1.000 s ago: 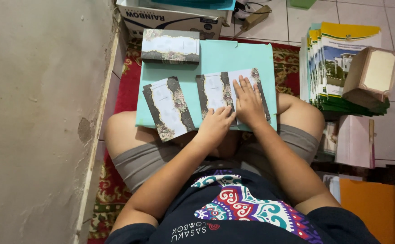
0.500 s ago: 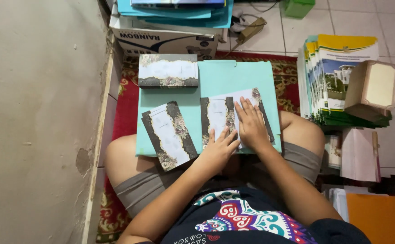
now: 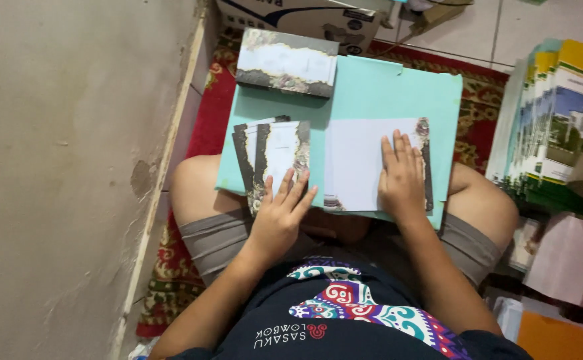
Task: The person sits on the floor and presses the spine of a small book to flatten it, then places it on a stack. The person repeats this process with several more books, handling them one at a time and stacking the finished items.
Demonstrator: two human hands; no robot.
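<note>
A person sits on the floor with a flat, pale turquoise cardboard folder (image 3: 365, 87) lying across the thighs as a work surface. The left hand (image 3: 279, 217) rests palm down on the near edge of a small fanned stack of cards with white centres and dark, gold-flecked borders (image 3: 275, 157); its fingers (image 3: 291, 190) are spread wide and lie flat on the lowest card, gripping nothing. The right hand (image 3: 401, 177) presses flat on a white sheet of card with a dark ornamented strip along its right edge (image 3: 358, 163), fingers straight and close together, pointing away from the body (again pressing down, not grasping). The white sheet lies just beside the fanned stack, both on the near half of the folder.

At the folder's far left corner sits a thicker pile of the same dark-bordered cards, turned sideways (image 3: 286, 62). Beyond it stands a white cardboard box with dark printing (image 3: 311, 20). Under everything lies a red patterned rug (image 3: 201, 127), running along a rough grey plastered wall (image 3: 65, 167) at the person's left. To the right, a leaning stack of green and yellow printed booklets (image 3: 558, 127) rests on the tiled floor, well apart from both hands.
</note>
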